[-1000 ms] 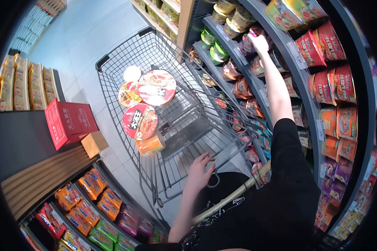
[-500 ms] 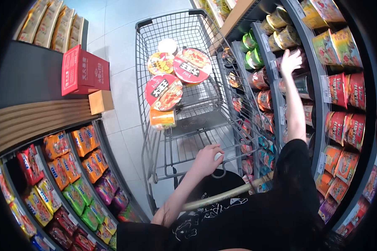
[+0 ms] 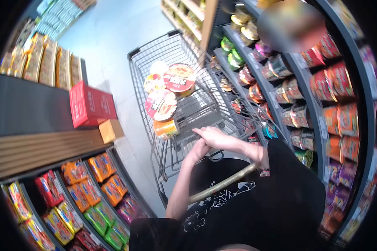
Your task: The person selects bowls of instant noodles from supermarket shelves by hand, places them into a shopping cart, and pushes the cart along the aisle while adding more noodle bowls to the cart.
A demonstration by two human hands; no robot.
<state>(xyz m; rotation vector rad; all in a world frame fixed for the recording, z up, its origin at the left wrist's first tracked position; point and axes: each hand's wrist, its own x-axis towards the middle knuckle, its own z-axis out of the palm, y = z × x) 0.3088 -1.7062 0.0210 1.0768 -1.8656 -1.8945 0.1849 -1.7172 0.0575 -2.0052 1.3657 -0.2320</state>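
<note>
My left hand [image 3: 198, 151] and my right hand [image 3: 217, 139] meet above the pale handle bar [image 3: 222, 183] of a shopping cart [image 3: 155, 43]. The right lies over the left, one finger pointing leftward, the others folded. Both look closed; whatever is between them is hidden. Inside the wire basket sit two large red instant noodle bowls, one farther [image 3: 180, 78] and one nearer [image 3: 161, 104]. Beside them are a yellow noodle cup [image 3: 153, 83], a round white-topped container [image 3: 158, 67] and an orange package [image 3: 166, 129].
Shelves of noodle cups and bowls [image 3: 331, 81] run along the right, close to the cart. On the left, a rack holds bagged snacks [image 3: 88, 192], with a red box [image 3: 92, 104] and a wooden block [image 3: 111, 130] beyond it. Tiled floor [image 3: 130, 157] shows between.
My right hand has drawn back from the shelf and joined my left hand, which held a small white thing before. The view has shifted; the cart's contents look the same.
</note>
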